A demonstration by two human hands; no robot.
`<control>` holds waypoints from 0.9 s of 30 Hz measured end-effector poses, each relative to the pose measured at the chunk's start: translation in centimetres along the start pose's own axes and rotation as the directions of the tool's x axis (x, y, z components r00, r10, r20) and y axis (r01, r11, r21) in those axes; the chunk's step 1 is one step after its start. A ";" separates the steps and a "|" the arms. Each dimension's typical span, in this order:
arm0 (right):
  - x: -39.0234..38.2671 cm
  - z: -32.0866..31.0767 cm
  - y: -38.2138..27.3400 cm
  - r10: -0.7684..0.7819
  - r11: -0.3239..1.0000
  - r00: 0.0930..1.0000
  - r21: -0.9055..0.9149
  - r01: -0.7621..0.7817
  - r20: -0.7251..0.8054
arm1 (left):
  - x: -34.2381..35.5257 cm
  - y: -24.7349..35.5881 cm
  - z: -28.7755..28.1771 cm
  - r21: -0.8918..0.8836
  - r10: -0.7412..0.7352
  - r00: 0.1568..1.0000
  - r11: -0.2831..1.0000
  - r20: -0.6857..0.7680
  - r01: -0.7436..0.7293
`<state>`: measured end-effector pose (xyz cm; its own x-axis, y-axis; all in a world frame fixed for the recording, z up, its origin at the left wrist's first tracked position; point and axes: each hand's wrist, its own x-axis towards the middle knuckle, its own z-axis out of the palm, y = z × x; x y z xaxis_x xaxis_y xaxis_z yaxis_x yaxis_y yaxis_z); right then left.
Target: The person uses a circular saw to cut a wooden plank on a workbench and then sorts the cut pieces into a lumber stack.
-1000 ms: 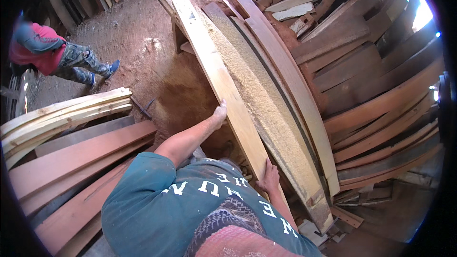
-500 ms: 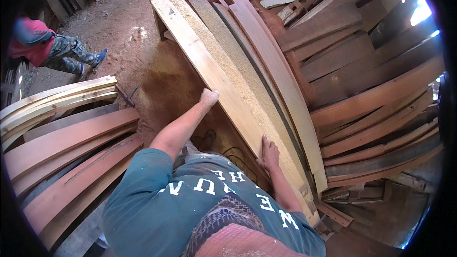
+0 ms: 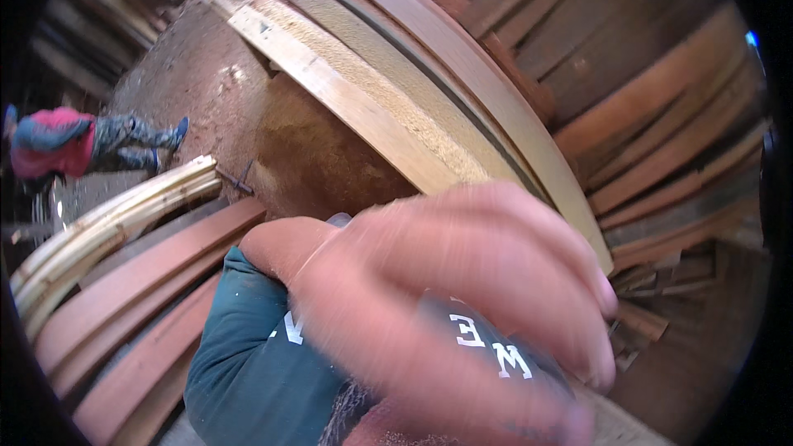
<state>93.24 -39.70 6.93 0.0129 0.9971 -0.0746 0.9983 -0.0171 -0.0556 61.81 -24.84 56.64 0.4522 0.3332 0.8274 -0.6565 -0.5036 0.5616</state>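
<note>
Close to the camera, my left hand is raised and blurred by motion. Its fingers curve to the right, apart from the thumb below, and I see nothing between them. It covers much of my green shirt and the near end of a pale wooden plank. That plank lies lengthwise on a long, sawdust-covered timber, with no hand visible on it. My right hand does not show; the raised left hand blocks the area in front of my body.
Brown boards lie along the timber's right side. Stacked planks fill the left, pale ones on top. More lumber leans at the right. A person in a pink top is at the far left, on the dusty floor.
My left hand has let go of the pale plank's edge and come up close to the camera. My right hand, earlier on the plank, is now hidden. The view has tilted.
</note>
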 end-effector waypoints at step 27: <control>-26.5 23.0 -49.7 0.550 0.232 0.389 0.312 -0.921 0.739 | -38.4 -22.9 -19.7 0.878 -0.787 -0.390 0.413 0.478 0.243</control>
<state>41.98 -66.93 -11.21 0.5118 0.3236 -0.7958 0.2021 -0.9457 -0.2546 47.61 -10.38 12.16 0.6289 -0.1144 -0.7690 0.3688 -0.8268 0.4247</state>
